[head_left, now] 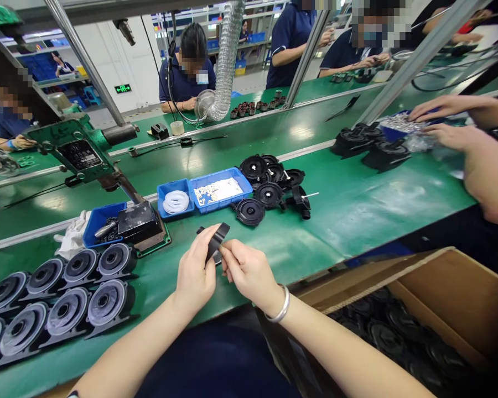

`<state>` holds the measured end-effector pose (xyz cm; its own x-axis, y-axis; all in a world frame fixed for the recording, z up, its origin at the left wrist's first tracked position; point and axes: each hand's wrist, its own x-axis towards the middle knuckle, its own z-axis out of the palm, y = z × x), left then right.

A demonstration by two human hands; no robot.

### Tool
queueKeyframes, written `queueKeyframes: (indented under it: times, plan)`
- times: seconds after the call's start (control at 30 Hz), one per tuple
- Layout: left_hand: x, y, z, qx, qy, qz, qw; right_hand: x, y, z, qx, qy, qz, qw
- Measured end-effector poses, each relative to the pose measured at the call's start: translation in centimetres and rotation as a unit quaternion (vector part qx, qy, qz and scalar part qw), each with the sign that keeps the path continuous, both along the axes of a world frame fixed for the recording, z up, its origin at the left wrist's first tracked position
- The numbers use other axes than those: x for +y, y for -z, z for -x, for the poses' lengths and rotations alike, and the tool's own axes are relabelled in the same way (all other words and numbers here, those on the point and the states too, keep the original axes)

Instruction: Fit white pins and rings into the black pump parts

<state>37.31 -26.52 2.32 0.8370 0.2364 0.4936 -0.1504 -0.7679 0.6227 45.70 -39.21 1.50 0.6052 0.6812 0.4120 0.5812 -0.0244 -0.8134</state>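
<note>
My left hand [195, 273] is closed around a black round plastic part [217, 241], held tilted on edge above the bench. Close beside it, my right hand [249, 271] has its thumb and fingers pinched together near the part's underside. What the right fingertips grip, if anything, is hidden. Just beyond the hands lies a pile of black plastic discs [269, 194], some with white pins or shafts sticking out. A blue tray [226, 204] of small pale pieces and a blue bin [160, 199] of white rings [175, 202] stand behind the left hand.
Rows of black housings with grey rings [68, 310] fill the left bench. A green hand press [81, 152] stands behind them, near white gloves [72, 235]. At right, a co-worker's hands [452, 121] reach over a parts tray. An open carton [460, 293] holds black parts.
</note>
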Motion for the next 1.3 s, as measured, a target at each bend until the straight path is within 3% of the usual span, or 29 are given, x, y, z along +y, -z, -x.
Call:
queueKeyframes:
  times: [0.2, 0.33, 0.47, 0.63, 0.77, 0.93, 1.07, 1.17, 1.23, 1.3]
  plan:
    - [0.9, 0.4, -0.6, 0.04, 0.002, 0.033, 0.999, 1.0, -0.1, -1.5, 0.016, -0.014, 0.036, 0.999]
    - [0.2, 1.5, -1.0, 0.072, 0.029, 0.184, 0.98, 0.5, -1.1, -3.4, -0.014, 0.001, 0.087, 0.996]
    - [-2.3, 2.0, -2.4, 0.097, 0.109, 0.301, 0.943, -1.7, -1.2, -5.0, -0.04, 0.07, 0.038, 0.996]
    - [-5.5, 2.1, -6.2, 0.115, 0.137, 0.263, 0.948, -5.3, 1.5, -6.0, 0.078, 0.123, 0.011, 0.989]
    - [-7.4, 3.2, -8.8, 0.166, 0.207, 0.291, 0.919, -7.7, 3.7, -6.9, 0.167, 0.187, 0.005, 0.968]
    - [-7.9, 3.5, -9.1, 0.177, 0.257, 0.224, 0.923, -9.3, 5.3, -10.3, 0.124, 0.292, 0.019, 0.948]
    - [-4.8, 1.9, -9.3, 0.112, 0.198, 0.163, 0.96, -8.7, 7.6, -14.4, -0.026, 0.34, 0.085, 0.936]
    - [-0.5, 0.0, -10.6, 0.04, 0.082, 0.055, 0.994, -7.7, 9.3, -16.5, -0.17, 0.306, 0.107, 0.931]
    - [2.5, -1.1, -11.8, 0.064, -0.02, -0.053, 0.996, -7.3, 9.9, -17.2, -0.218, 0.303, 0.111, 0.921]
    - [5.1, -1.8, -13.0, 0.129, -0.098, -0.143, 0.976, -7.2, 9.8, -17.4, -0.235, 0.316, 0.112, 0.912]
